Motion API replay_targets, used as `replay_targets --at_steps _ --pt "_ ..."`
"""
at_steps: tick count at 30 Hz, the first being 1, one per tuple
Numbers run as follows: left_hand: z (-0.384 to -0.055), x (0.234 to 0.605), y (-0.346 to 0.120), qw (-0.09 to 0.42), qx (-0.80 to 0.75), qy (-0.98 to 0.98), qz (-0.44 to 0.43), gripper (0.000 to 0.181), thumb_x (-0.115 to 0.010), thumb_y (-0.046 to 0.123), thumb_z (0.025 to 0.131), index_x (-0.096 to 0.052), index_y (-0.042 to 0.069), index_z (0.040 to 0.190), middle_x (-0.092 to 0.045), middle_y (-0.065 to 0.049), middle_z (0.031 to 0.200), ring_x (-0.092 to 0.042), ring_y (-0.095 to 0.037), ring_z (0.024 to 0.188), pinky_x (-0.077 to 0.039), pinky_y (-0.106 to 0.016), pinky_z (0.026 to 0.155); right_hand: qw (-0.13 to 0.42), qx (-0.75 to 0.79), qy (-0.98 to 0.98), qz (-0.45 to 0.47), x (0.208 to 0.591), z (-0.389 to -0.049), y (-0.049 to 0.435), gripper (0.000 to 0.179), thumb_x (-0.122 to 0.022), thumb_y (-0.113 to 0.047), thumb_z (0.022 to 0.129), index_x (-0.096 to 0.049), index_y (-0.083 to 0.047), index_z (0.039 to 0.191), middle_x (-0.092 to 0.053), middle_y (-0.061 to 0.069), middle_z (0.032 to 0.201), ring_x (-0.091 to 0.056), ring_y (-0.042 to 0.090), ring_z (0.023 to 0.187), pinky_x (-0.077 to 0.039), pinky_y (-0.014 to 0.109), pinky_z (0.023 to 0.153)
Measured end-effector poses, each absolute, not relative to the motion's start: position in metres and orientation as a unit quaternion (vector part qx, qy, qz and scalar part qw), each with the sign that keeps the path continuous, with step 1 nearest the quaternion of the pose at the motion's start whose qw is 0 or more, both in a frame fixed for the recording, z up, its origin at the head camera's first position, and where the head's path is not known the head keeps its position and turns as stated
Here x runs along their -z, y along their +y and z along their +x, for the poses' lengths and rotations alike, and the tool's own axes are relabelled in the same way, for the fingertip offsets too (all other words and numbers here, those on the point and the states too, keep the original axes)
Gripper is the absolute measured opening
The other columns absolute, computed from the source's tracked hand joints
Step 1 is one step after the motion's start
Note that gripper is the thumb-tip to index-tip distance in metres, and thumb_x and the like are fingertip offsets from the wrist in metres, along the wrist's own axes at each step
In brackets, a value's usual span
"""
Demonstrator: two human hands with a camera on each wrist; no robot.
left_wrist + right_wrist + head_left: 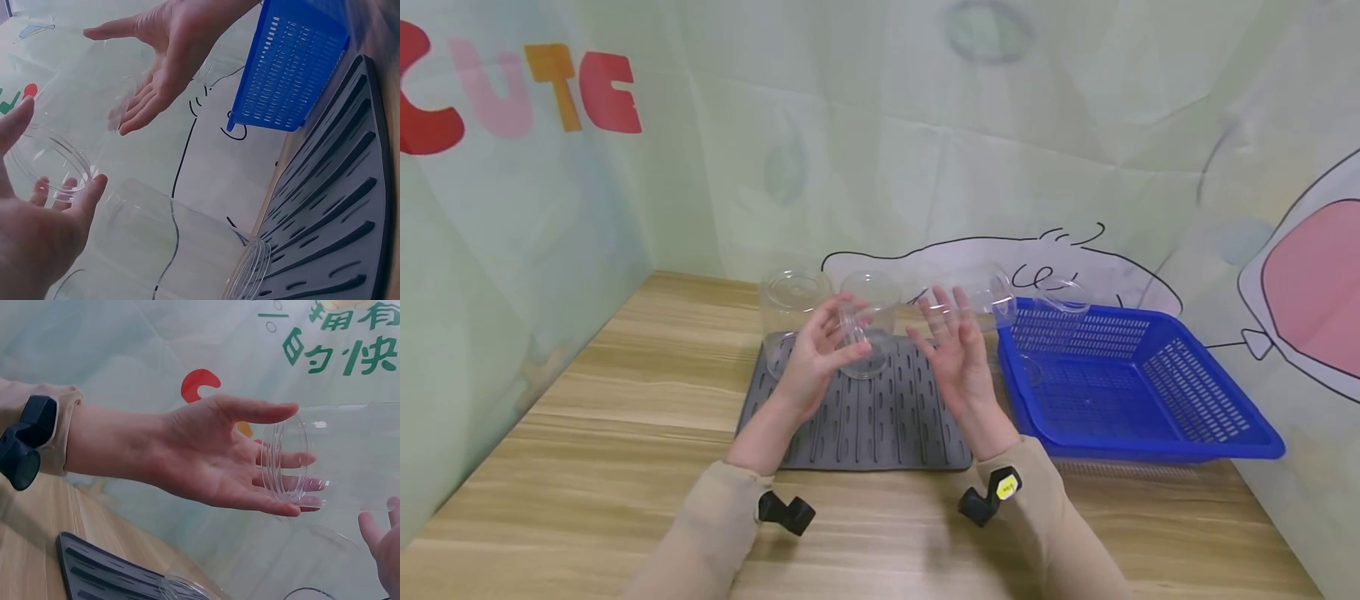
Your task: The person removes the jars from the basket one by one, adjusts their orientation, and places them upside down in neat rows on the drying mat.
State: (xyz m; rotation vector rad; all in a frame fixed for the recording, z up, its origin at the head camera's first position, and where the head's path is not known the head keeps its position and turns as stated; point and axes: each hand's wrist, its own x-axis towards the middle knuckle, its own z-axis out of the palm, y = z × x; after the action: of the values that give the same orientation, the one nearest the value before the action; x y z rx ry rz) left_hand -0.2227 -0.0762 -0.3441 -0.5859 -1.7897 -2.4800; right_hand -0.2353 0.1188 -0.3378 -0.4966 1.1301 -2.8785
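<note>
My left hand (811, 358) grips a clear jar (356, 456) by its threaded mouth, with fingers and thumb around the rim. The jar lies sideways in the air above the grey ribbed drying mat (887, 425), its base toward the right. Close to the jar's body, my right hand (958, 358) has its fingers spread and straight; whether they touch the plastic I cannot tell. Two more clear jars stand on the mat's far part, a left jar (775, 312) and a middle jar (883, 312). The middle one is upside down, its threaded mouth on the mat.
A blue perforated basket (1150, 450) stands right of the mat. Another clear jar (1063, 304) shows at its far left corner, faint against the mesh. The wooden table (617, 433) meets a printed cloth wall (880, 167) at the back and sides.
</note>
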Motion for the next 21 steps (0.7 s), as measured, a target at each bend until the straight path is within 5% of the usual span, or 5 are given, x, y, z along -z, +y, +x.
replay_targets --at_steps 5,9,17,21 --pt "-0.223 0.344 -0.076 0.006 0.794 -0.577 -0.189 0.075 -0.062 -0.004 0.082 -0.026 0.000 0.148 -0.036 -0.023 0.152 -0.040 -0.038 0.137 -0.037 -0.052 0.114 -0.002 0.924 0.352 -0.150 0.336 -0.235 0.118 0.127 -0.092 -0.046 0.058 -0.017 -0.015 0.156 -0.022 0.013 0.161 -0.022 0.035 0.148 -0.015 0.058 0.122" --pt "-0.223 0.344 -0.077 -0.005 0.793 -0.578 -0.193 0.079 -0.064 -0.004 0.080 -0.026 0.001 0.149 -0.033 -0.022 0.154 -0.038 -0.038 0.138 -0.035 -0.052 0.115 -0.005 0.921 0.357 -0.156 0.335 -0.236 0.120 0.115 -0.092 -0.042 0.061 -0.025 -0.017 0.151 -0.038 0.008 0.152 -0.035 0.031 0.141 -0.025 0.056 0.120" --pt "-0.218 0.335 -0.081 -0.003 0.779 -0.594 -0.202 0.087 -0.073 -0.003 0.077 -0.027 0.002 0.150 -0.029 -0.018 0.158 -0.030 -0.034 0.145 -0.026 -0.043 0.122 -0.026 0.901 0.378 -0.210 0.323 -0.235 0.134 0.077 -0.089 -0.028 0.069 -0.047 -0.021 0.134 -0.058 0.000 0.132 -0.054 0.022 0.123 -0.047 0.044 0.101" --pt "-0.212 0.324 -0.087 0.032 0.784 -0.583 -0.213 0.079 -0.068 -0.008 0.080 -0.029 -0.001 0.149 -0.031 -0.018 0.157 -0.031 -0.029 0.146 -0.025 -0.038 0.123 -0.046 0.884 0.401 -0.234 0.314 -0.236 0.145 0.070 -0.088 -0.024 0.070 -0.053 -0.021 0.130 -0.061 0.001 0.130 -0.057 0.023 0.121 -0.053 0.039 0.096"
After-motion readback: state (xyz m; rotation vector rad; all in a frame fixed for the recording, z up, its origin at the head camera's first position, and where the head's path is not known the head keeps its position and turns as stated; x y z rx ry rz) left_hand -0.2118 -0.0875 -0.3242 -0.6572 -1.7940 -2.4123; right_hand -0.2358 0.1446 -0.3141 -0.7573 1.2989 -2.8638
